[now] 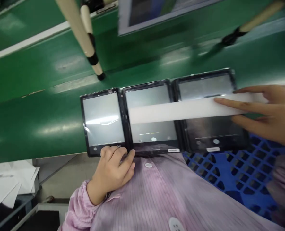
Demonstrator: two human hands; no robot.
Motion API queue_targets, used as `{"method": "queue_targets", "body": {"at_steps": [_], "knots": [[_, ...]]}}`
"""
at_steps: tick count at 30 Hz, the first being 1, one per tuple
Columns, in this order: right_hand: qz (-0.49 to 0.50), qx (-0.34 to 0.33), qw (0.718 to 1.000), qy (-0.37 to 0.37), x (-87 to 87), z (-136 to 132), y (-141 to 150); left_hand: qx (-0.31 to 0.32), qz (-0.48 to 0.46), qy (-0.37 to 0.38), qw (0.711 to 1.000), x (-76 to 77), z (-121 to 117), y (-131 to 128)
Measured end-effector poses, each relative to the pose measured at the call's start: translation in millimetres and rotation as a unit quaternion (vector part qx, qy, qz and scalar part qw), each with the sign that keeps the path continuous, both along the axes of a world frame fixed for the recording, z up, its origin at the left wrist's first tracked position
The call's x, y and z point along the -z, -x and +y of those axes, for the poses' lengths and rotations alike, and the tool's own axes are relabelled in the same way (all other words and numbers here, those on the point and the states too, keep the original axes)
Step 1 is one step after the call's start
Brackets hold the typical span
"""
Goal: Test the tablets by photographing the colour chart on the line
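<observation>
Three black-framed tablets with lit screens lie side by side: a left tablet (102,112), a middle tablet (154,131) and a right tablet (205,81). A long white strip (161,112) crosses the middle and right ones. My right hand (272,110) is at the strip's right end, its fingers stretched out and spread, one fingertip on the strip. At the near edge of the left tablet is my left hand (115,166), fingers curled over the rim beside the middle tablet; its thumb's contact is not clear.
The tablets lie along the near edge of a green bench (48,125). Beige posts (81,29) with black bands stand behind. A framed sheet (166,12) is at the top. Below right is a blue plastic grid (238,173); white papers (11,179) lie at lower left.
</observation>
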State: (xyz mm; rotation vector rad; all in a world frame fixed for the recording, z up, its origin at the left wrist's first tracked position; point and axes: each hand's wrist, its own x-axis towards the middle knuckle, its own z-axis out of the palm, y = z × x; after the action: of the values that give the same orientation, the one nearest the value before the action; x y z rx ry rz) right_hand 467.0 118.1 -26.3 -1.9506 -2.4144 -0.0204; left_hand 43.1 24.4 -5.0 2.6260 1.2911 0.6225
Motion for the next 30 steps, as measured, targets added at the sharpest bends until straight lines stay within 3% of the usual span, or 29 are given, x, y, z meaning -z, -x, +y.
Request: {"method": "queue_targets", "body": {"at_steps": [4,9,12,22,26,30], "knots": [[-0.002,0.029,1.0,0.004,-11.6,-16.6,-33.8,0.032,0.075,0.025,0.996,1.0,11.9,-33.6],[0.022,0.071,0.997,-0.011,-10.3,-26.8,-63.0,-0.002,0.125,0.01,0.992,9.7,9.4,-59.1],[0.022,0.073,0.997,0.004,-11.1,-24.6,-64.8,-0.021,0.158,0.008,0.987,7.2,7.1,-63.1],[0.056,0.064,0.996,-0.035,-6.3,-27.3,-65.3,0.02,0.061,0.003,0.998,-13.0,1.2,-53.8],[0.071,0.018,0.995,-0.067,-1.5,-25.5,-76.6,0.069,0.045,0.004,0.997,-17.5,10.0,-80.5],[0.068,0.05,0.995,-0.054,-2.7,-39.2,-101.0,0.125,0.089,0.016,0.988,-20.5,22.0,-122.9]]}}
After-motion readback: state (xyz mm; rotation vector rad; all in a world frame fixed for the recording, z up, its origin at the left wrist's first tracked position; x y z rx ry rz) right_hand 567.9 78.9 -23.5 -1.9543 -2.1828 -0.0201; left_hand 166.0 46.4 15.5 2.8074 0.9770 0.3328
